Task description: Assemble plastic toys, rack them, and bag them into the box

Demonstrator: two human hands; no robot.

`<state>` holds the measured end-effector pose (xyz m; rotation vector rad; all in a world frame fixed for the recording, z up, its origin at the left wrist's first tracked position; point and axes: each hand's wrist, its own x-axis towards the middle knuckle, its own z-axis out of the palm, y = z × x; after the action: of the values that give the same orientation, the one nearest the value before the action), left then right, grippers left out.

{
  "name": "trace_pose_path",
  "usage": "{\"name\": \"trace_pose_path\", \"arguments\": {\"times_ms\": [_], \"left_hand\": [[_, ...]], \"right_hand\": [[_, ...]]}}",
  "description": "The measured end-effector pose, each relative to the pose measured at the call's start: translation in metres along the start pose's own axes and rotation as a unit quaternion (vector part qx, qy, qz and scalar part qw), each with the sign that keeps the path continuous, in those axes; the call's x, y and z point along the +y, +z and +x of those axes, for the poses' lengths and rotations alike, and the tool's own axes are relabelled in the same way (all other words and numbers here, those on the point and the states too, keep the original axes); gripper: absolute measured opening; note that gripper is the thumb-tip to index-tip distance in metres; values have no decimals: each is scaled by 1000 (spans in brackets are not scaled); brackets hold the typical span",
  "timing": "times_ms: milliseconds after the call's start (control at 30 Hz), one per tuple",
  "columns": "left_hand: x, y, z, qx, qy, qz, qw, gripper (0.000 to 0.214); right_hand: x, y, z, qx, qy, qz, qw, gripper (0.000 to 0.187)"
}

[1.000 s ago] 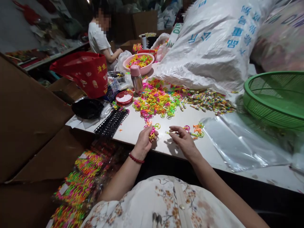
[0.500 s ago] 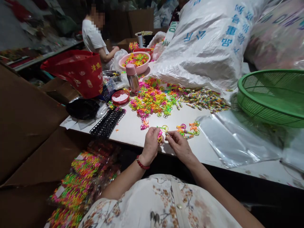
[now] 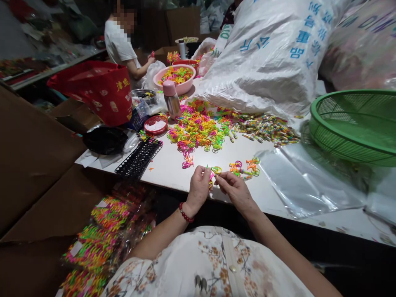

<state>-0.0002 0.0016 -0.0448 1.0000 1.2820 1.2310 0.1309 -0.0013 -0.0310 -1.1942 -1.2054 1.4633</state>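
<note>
My left hand [image 3: 199, 187] and my right hand [image 3: 234, 188] meet at the near edge of the white table [image 3: 173, 163]. Both pinch a small pink and yellow plastic toy [image 3: 212, 175] between their fingertips. Just beyond them lie a few more small neon toys [image 3: 245, 167]. A big heap of neon plastic pieces [image 3: 198, 128] sits further back, with a spread of small wrapped sticks [image 3: 267, 130] to its right.
A green basket [image 3: 355, 123] and clear plastic bags [image 3: 306, 181] lie at right, large white sacks [image 3: 272, 53] behind. A black perforated tray [image 3: 139, 159], red bag [image 3: 95, 90], pink bottle [image 3: 171, 99] and pink bowl [image 3: 177, 78] stand left. Another person [image 3: 122, 41] sits far back. A box of packed toys [image 3: 105, 235] is below left.
My right hand has come left from the table to meet my left hand, and both now pinch the small toy together.
</note>
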Motion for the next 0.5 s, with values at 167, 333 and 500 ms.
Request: {"name": "trace_pose_path", "arguments": {"times_ms": [167,333,500], "left_hand": [[2,-3,-2,44,65,94,992,26],[-4,0,1,57,49,98,992,23],[-8,6,-4,-13,9,86,996,29]], "right_hand": [[3,-2,-2,-18,-26,-52,998,35],[7,4,-7,22,-150,-211,966,25],[4,-8,-18,-8,-176,-331,927,26]]}}
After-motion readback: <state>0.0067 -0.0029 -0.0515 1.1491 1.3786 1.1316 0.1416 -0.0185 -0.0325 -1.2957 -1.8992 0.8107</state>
